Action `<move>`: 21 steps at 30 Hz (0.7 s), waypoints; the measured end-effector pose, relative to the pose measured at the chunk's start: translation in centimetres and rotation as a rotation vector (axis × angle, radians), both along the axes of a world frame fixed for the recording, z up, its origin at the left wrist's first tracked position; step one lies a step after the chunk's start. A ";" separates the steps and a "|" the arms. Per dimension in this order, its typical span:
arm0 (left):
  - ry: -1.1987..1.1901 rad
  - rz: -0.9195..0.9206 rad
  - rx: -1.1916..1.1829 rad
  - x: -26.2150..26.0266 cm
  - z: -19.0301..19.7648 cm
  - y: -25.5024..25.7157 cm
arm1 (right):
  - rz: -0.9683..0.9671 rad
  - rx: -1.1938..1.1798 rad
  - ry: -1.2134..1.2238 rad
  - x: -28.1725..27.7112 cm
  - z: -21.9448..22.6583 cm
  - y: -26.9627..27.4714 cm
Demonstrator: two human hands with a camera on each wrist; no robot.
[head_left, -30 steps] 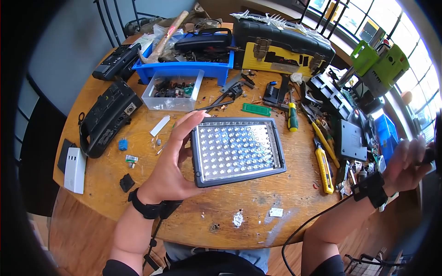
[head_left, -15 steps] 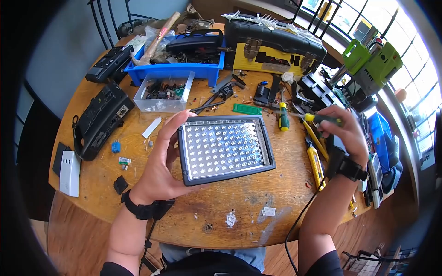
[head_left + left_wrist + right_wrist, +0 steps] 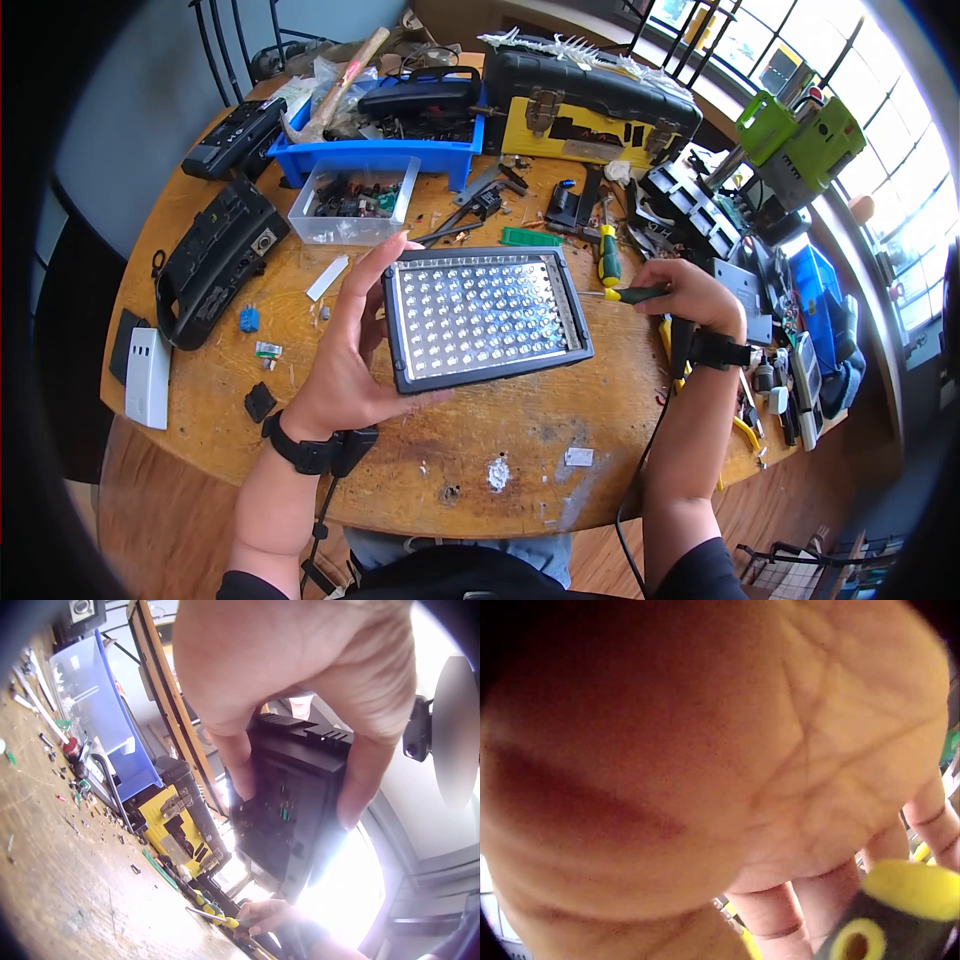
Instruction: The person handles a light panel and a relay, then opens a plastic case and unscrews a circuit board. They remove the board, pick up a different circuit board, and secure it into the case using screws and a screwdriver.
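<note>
Since half a second earlier, the right hand (image 3: 700, 298) had come down and inward, bringing a dark-handled screwdriver (image 3: 632, 295) with a yellow collar and slim metal shaft to the right edge of a rectangular black-framed panel (image 3: 480, 318). The panel's glossy face carried rows of small, round, clear domes; its dark back, in the left wrist view, looked boxy, with slotted fittings. It stood tilted above the scuffed brown wooden table (image 3: 400, 500), between the two hands, its left end within the left hand (image 3: 350, 365). That hand was spread wide, thumb and fingers gripping opposite edges of the frame. The right hand was curled around the screwdriver's handle; whether the tip touched the panel could not be told. Beyond them lay a green-and-yellow screwdriver (image 3: 609, 258), a flat green strip (image 3: 531, 237) and a clear plastic box (image 3: 350, 235) of small parts. Farther back stood a bright blue plastic tray (image 3: 380, 158), a wooden-handled hammer (image 3: 346, 84) leaning across it, and a black-and-yellow toolbox (image 3: 522, 122) with metal latches.
</note>
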State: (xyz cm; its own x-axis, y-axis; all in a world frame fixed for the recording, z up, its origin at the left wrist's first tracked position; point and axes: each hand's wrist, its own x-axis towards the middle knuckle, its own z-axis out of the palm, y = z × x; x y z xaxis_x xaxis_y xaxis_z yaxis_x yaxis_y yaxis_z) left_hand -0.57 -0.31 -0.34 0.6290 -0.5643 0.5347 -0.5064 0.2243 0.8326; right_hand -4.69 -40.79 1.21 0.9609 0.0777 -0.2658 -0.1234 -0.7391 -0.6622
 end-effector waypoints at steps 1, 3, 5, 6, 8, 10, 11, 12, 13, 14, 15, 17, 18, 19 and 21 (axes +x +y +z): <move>0.024 -0.007 -0.016 0.0 -0.1 0.0 | 0.012 -0.050 -0.034 -0.1 0.2 0.5; 0.037 -0.013 -0.041 0.1 -0.1 0.0 | -0.029 -0.176 -0.012 -0.3 0.2 1.7; 0.073 0.006 -0.011 0.0 0.0 0.1 | -0.030 -0.263 -0.012 -0.8 -0.3 2.1; 0.069 0.001 -0.016 0.1 -0.1 0.2 | -0.035 -0.269 -0.015 -1.2 -0.5 2.4; 0.060 -0.010 -0.032 0.2 -0.1 0.1 | -0.077 -0.310 -0.122 -2.0 -0.4 3.3; 0.041 -0.017 -0.039 0.2 0.1 0.0 | -0.093 -0.326 -0.097 -2.9 -0.1 4.2; 0.041 -0.013 -0.034 0.2 0.1 0.0 | -0.087 -0.362 -0.312 -3.3 -0.4 4.6; 0.039 -0.007 -0.029 0.2 0.1 0.1 | -0.076 -0.395 -0.530 -3.7 -0.6 5.1; 0.038 -0.005 -0.018 0.1 0.1 0.1 | -0.156 -0.340 -0.576 -4.2 0.4 7.0; 0.032 -0.001 -0.022 0.0 0.0 0.1 | -0.174 -0.226 -0.694 -4.3 -0.3 7.4; 0.033 -0.013 -0.017 0.0 0.0 0.0 | -0.254 0.032 -0.642 -4.6 -0.7 8.1; 0.035 -0.028 0.012 -0.3 0.3 0.1 | -0.252 0.537 -0.584 -5.3 -0.2 10.5; 0.031 -0.022 0.014 -0.5 0.4 0.2 | -0.266 0.712 -0.506 -6.1 0.6 12.3; 0.030 -0.020 0.055 -0.8 0.7 0.2 | -0.241 0.838 -0.432 -6.4 0.5 13.2; -0.014 -0.018 0.139 -1.4 1.5 0.3 | -0.163 1.002 -0.291 -6.5 0.2 14.7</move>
